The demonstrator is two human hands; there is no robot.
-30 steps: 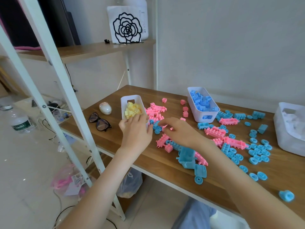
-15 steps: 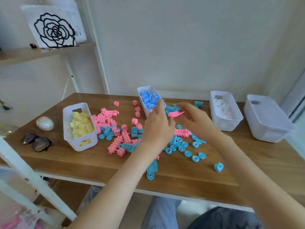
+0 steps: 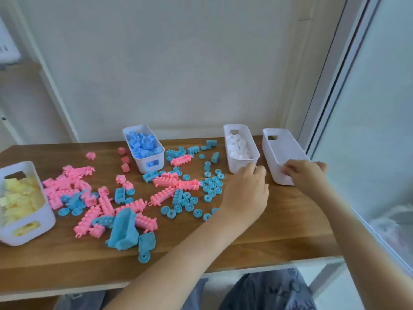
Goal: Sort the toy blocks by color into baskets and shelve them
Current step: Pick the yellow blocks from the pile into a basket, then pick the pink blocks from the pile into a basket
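Your right hand (image 3: 304, 173) grips the empty basket (image 3: 282, 151) at its near rim, so slide it flat toward the pink blocks (image 3: 69, 186); whether your left hand (image 3: 245, 193) holds anything, I cannot tell.

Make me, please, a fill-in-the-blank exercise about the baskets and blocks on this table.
The far-left basket holds ___ blocks. The second basket from the right holds ___ blocks. The far-right basket, which the right hand grips, is ___. Loose on the table lie pink blocks and ___ ones.
Missing words: yellow, white, empty, blue.
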